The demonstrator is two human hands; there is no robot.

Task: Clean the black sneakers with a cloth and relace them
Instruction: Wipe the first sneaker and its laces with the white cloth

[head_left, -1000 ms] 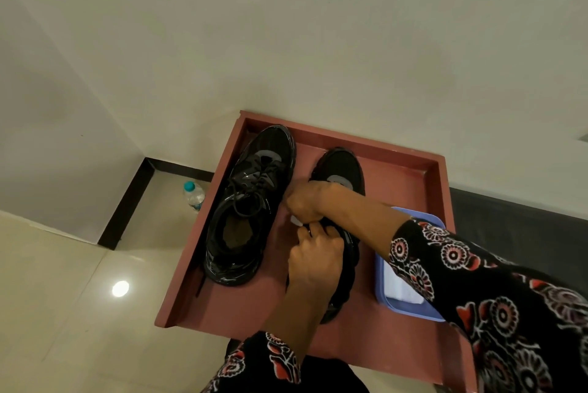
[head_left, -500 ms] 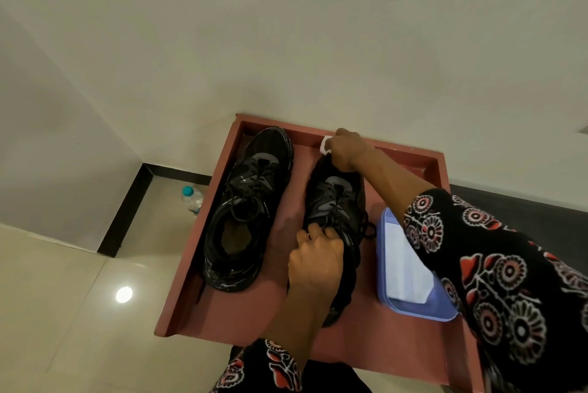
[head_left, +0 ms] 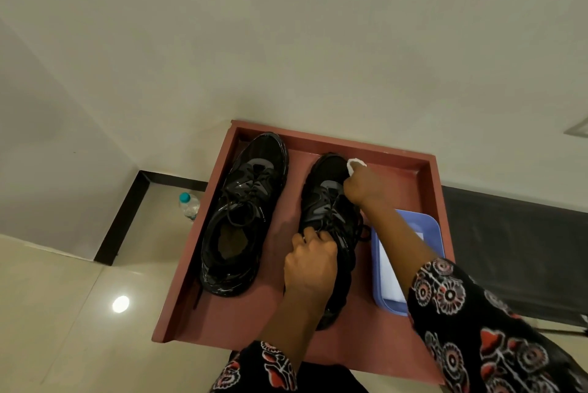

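Note:
Two black sneakers stand side by side, toes toward the wall, on a reddish-brown tray table [head_left: 410, 166]. The left sneaker [head_left: 245, 211] is laced and untouched. My left hand [head_left: 310, 262] grips the collar of the right sneaker [head_left: 327, 198], covering its opening and heel. My right hand [head_left: 362, 185] holds a small white cloth [head_left: 354, 165] against the right side of that sneaker's toe. Loose lace ends [head_left: 364, 232] hang off its right side.
A blue plastic tray [head_left: 426, 224] with something white inside lies on the table right of the sneakers, partly under my right forearm. A small water bottle [head_left: 188, 205] with a teal cap stands on the tiled floor by the wall corner, left of the table.
My right hand with the cloth went from the sneaker's tongue up to its toe tip, then shifted to the toe's right side. My left hand stayed on the collar.

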